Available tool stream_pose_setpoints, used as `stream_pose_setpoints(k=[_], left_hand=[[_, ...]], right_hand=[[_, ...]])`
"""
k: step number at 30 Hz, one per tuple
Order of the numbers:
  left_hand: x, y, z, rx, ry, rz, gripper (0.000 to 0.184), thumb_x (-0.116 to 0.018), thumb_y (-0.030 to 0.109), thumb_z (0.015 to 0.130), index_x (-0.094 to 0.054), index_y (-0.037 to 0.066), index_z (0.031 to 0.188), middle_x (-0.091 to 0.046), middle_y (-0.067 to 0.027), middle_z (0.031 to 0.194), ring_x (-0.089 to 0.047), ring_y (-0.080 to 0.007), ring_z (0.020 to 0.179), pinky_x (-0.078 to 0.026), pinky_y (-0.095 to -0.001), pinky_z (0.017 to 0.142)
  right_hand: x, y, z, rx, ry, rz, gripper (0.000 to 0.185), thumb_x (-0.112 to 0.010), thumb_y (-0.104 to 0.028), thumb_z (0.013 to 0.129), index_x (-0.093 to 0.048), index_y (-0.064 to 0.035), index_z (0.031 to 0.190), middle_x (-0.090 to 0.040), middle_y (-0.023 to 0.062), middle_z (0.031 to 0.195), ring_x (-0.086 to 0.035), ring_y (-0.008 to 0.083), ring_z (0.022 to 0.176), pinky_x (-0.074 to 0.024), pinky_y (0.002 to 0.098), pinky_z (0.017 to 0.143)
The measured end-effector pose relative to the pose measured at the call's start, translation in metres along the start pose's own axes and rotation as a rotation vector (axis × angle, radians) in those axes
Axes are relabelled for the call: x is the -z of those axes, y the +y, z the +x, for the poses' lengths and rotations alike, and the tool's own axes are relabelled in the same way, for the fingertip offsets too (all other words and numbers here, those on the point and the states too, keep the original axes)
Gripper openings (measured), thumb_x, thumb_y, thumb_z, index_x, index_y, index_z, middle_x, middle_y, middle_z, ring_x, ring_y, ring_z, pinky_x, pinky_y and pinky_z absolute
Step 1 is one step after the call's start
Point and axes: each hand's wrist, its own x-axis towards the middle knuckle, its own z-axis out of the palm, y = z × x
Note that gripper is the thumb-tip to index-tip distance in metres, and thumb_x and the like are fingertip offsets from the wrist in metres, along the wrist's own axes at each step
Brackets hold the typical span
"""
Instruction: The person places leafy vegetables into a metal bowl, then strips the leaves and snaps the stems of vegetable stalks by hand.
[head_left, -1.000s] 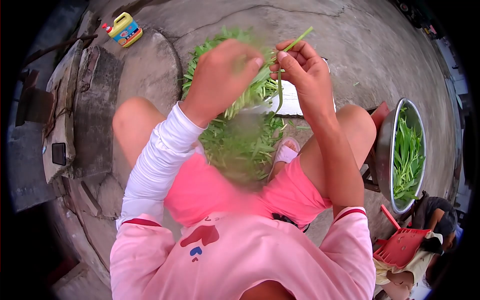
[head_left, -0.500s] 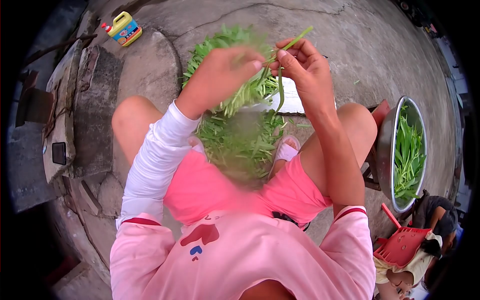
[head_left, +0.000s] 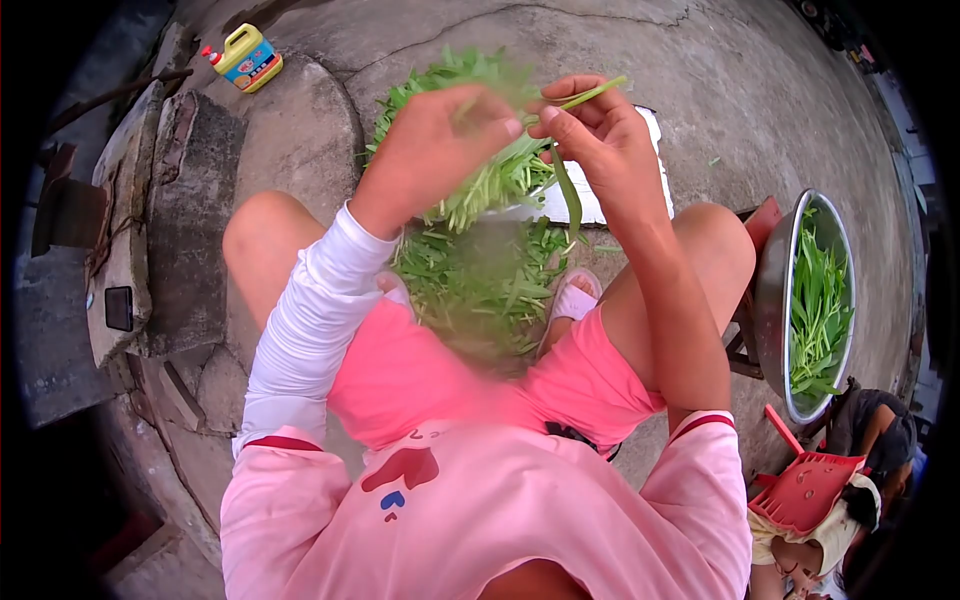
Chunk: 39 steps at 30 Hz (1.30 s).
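Note:
Between the thumb and fingers of my right hand (head_left: 610, 145) is a green vegetable stem (head_left: 595, 93), probably water spinach. Its cut end points up to the right, and a long narrow leaf (head_left: 568, 195) hangs below. My left hand (head_left: 435, 145), in a white sleeve, pinches at the other end of the stem; its fingertips are slightly blurred. Behind and under the left hand lies a heap of leafy greens (head_left: 465, 205), stems toward me. More loose greens (head_left: 480, 285) lie on the ground between my feet.
A white board (head_left: 590, 205) lies beyond my right foot. At the right stands a metal basin (head_left: 772, 310) with greens. A yellow jug (head_left: 250, 62) stands at the upper left, a dark phone-like object (head_left: 118, 308) on a ledge. Another person sits near a red chair (head_left: 810, 490) at lower right.
My right hand has tilted the stem flatter and lower, and the hanging leaf has swung slightly right. The left hand stays in nearly the same place.

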Motion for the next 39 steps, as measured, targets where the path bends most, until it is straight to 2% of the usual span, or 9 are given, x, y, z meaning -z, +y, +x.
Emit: stream_pose_setpoints(k=[5, 9, 12, 17, 20, 27, 30, 36, 39], left_hand=[[0.002, -0.001, 0.0, 0.004, -0.018, 0.047, 0.022, -0.06, 0.02, 0.09, -0.064, -0.001, 0.09, -0.059, 0.0027, 0.077, -0.049, -0.0043, 0.074, -0.039, -0.0205, 0.066], [0.002, 0.0, -0.001, 0.02, -0.027, 0.036, 0.023, -0.058, 0.021, 0.091, -0.063, -0.001, 0.089, -0.058, 0.0039, 0.075, -0.047, -0.0035, 0.072, -0.038, -0.0205, 0.064], [0.001, 0.002, -0.001, 0.036, -0.032, 0.01, 0.023, -0.059, 0.022, 0.091, -0.063, -0.001, 0.09, -0.055, 0.005, 0.075, -0.046, -0.003, 0.071, -0.036, -0.0201, 0.063], [0.0, 0.004, -0.001, 0.109, -0.033, -0.28, 0.025, -0.061, 0.026, 0.091, -0.061, 0.002, 0.097, -0.053, 0.0063, 0.076, -0.045, -0.0024, 0.069, -0.035, -0.0187, 0.062], [-0.005, 0.001, 0.0, 0.05, -0.018, -0.261, 0.027, -0.062, 0.027, 0.09, -0.061, 0.002, 0.1, -0.054, 0.0066, 0.078, -0.044, -0.0014, 0.067, -0.034, -0.0181, 0.059], [-0.005, 0.003, -0.001, 0.054, 0.01, -0.293, 0.022, -0.061, 0.022, 0.09, -0.063, 0.002, 0.099, -0.054, 0.0066, 0.078, -0.043, -0.0003, 0.066, -0.033, -0.0179, 0.058], [-0.005, 0.005, -0.001, 0.051, 0.028, -0.295, 0.021, -0.06, 0.022, 0.09, -0.064, 0.003, 0.1, -0.055, 0.0068, 0.078, -0.043, -0.0001, 0.066, -0.033, -0.018, 0.057], [-0.002, 0.009, -0.003, 0.109, 0.011, -0.321, 0.024, -0.06, 0.024, 0.091, -0.066, 0.004, 0.102, -0.058, 0.0053, 0.08, -0.047, -0.0005, 0.069, -0.036, -0.0175, 0.06], [-0.003, 0.005, -0.002, 0.082, 0.013, -0.358, 0.025, -0.06, 0.026, 0.091, -0.067, 0.005, 0.104, -0.059, 0.005, 0.082, -0.047, -0.0002, 0.068, -0.036, -0.0169, 0.059]], right_hand=[[0.007, 0.003, 0.003, -0.003, -0.099, -0.071, 0.027, -0.064, -0.015, 0.084, -0.055, -0.0021, 0.106, -0.064, 0.006, 0.091, -0.055, 0.0083, 0.076, -0.0439, 0.0224, 0.065], [0.007, 0.005, 0.003, 0.033, -0.143, -0.197, 0.027, -0.065, -0.015, 0.084, -0.055, -0.002, 0.105, -0.062, 0.0017, 0.087, -0.053, 0.0073, 0.076, -0.0421, 0.0222, 0.065], [0.006, 0.006, 0.003, 0.019, -0.163, -0.105, 0.027, -0.064, -0.014, 0.084, -0.055, -0.0014, 0.105, -0.06, 0.0002, 0.084, -0.052, 0.0068, 0.074, -0.0417, 0.0226, 0.065], [0.009, 0.003, 0.002, -0.076, -0.126, 0.006, 0.026, -0.062, -0.012, 0.085, -0.054, 0.0002, 0.106, -0.057, -0.0002, 0.082, -0.051, 0.007, 0.072, -0.0423, 0.0223, 0.066], [0.01, 0.002, 0.002, -0.106, -0.106, 0.052, 0.025, -0.06, -0.01, 0.085, -0.053, 0.0005, 0.107, -0.055, -0.0004, 0.08, -0.052, 0.0076, 0.072, -0.0428, 0.0221, 0.067], [0.008, 0.001, 0.001, -0.138, -0.136, 0.098, 0.025, -0.059, -0.009, 0.086, -0.052, 0.0005, 0.108, -0.055, 0.0005, 0.082, -0.053, 0.0089, 0.072, -0.0433, 0.0226, 0.068], [0.006, 0.001, 0.0, -0.133, -0.088, 0.088, 0.029, -0.06, -0.016, 0.082, -0.055, 0.0003, 0.105, -0.059, 0.0029, 0.082, -0.053, 0.0111, 0.073, -0.0399, 0.0258, 0.071], [0.007, 0.002, 0.001, -0.134, -0.105, 0.114, 0.028, -0.06, -0.016, 0.082, -0.055, 0.0002, 0.104, -0.059, 0.0021, 0.081, -0.053, 0.0107, 0.073, -0.0401, 0.0251, 0.07], [0.01, 0.003, 0.003, -0.168, -0.155, 0.16, 0.024, -0.058, -0.007, 0.088, -0.052, 0.0001, 0.11, -0.058, 0.0025, 0.086, -0.053, 0.0102, 0.074, -0.0455, 0.025, 0.071]])
